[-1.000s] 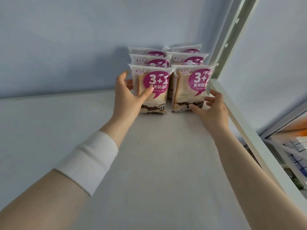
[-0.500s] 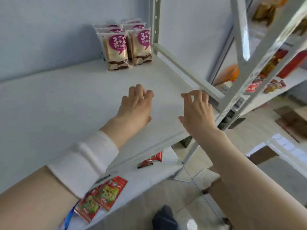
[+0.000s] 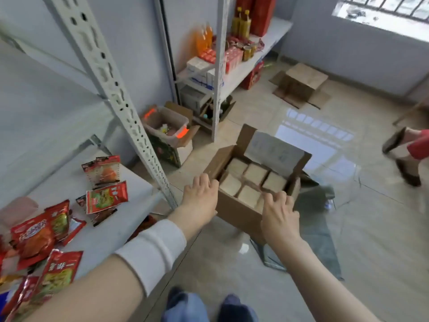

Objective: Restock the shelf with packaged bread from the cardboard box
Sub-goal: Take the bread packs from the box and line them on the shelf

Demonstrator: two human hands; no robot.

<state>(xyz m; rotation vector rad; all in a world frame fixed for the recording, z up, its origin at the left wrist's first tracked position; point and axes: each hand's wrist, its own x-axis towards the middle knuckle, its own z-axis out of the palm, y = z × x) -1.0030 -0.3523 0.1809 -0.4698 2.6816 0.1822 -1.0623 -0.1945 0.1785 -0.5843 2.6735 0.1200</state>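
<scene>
An open cardboard box [image 3: 234, 211] stands on the floor below me, holding several packaged breads [image 3: 255, 175] seen from above as pale squares. My left hand [image 3: 200, 195] hovers over the box's near left corner, fingers slightly spread, holding nothing. My right hand [image 3: 278, 211] hangs over the box's near edge on the right, also empty, fingers curled downward. The upper shelf with the stocked bread is out of view.
A white metal shelf [image 3: 111, 228] at left carries red snack packets [image 3: 105, 197]. Its perforated upright [image 3: 120, 98] rises beside the box. A second shelf unit [image 3: 246, 63] with bottles and cartons stands behind. Another cardboard box [image 3: 301, 84] sits far right; a person's feet [image 3: 404, 154] are at the right edge.
Both hands have left the bread packages on the upper shelf, drawn back and dropped toward the box on the floor. My view swung down from the shelf to the box.
</scene>
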